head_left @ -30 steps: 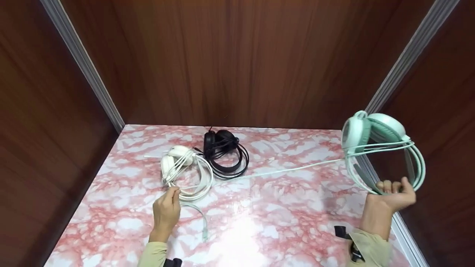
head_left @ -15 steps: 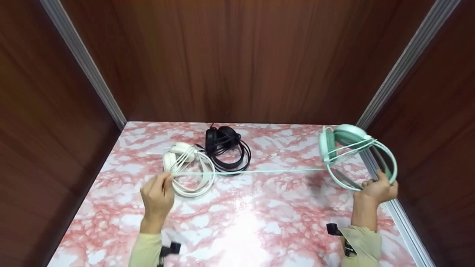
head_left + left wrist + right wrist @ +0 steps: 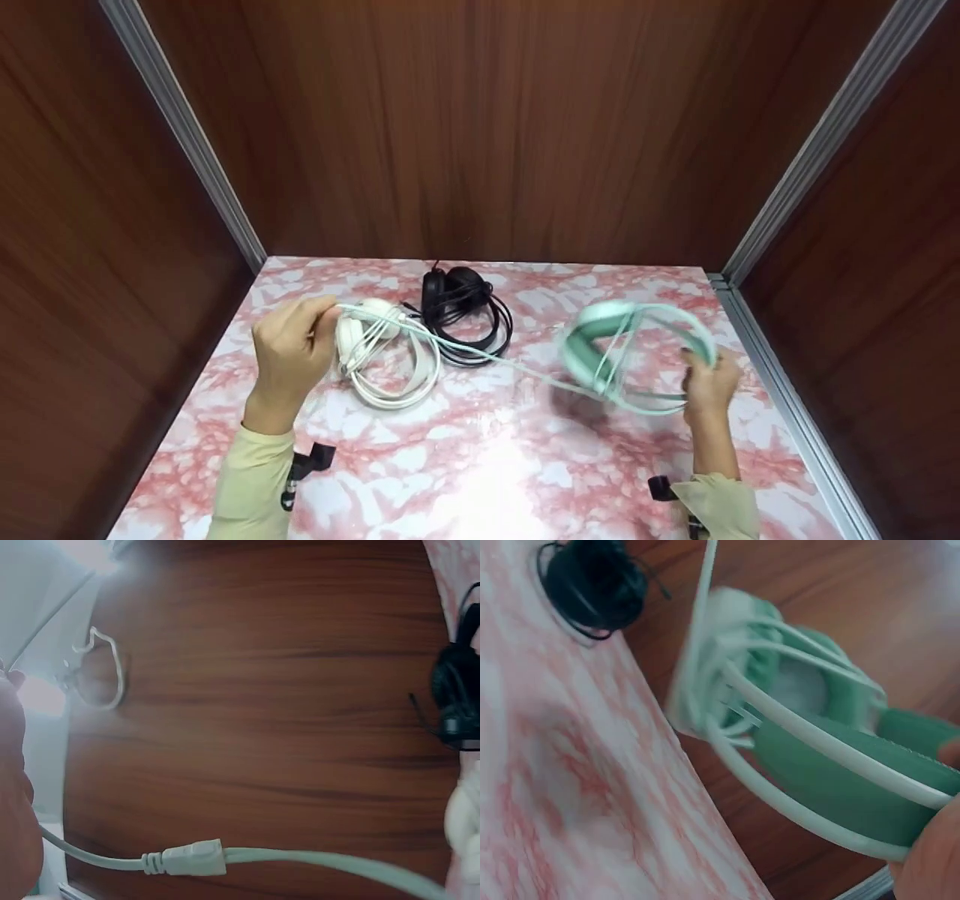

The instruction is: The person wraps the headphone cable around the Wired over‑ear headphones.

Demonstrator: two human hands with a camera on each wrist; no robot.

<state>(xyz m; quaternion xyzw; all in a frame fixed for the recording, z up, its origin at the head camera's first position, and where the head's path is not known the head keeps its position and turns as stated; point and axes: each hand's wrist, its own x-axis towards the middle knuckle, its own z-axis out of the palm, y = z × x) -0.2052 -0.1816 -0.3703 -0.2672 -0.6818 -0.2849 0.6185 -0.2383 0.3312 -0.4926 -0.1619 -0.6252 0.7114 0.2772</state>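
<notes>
Mint-green headphones point(image 3: 592, 352) hang over the right part of the table, blurred by motion. My right hand point(image 3: 711, 382) grips their headband; in the right wrist view the green band point(image 3: 817, 772) runs into the fingers. Cable strands wrap across the ear cups. From the headphones a pale green cable point(image 3: 510, 364) stretches left to my left hand point(image 3: 292, 352), which pinches it between thumb and fingers, raised above the table. In the left wrist view a cable splitter point(image 3: 193, 858) sits on the cable just beyond the hand.
White headphones point(image 3: 390, 386) with a wound cable lie on the marbled table point(image 3: 465, 427), close to my left hand and under the stretched cable. Black headphones point(image 3: 465, 292) lie just behind them. Wood-grain walls point(image 3: 480, 135) with metal corner strips enclose the table.
The right hand has brought the mint-green headphones left and lower, turning them. My left hand has taken up the cable, then risen and moved left with it. The white and black headphones stay put.
</notes>
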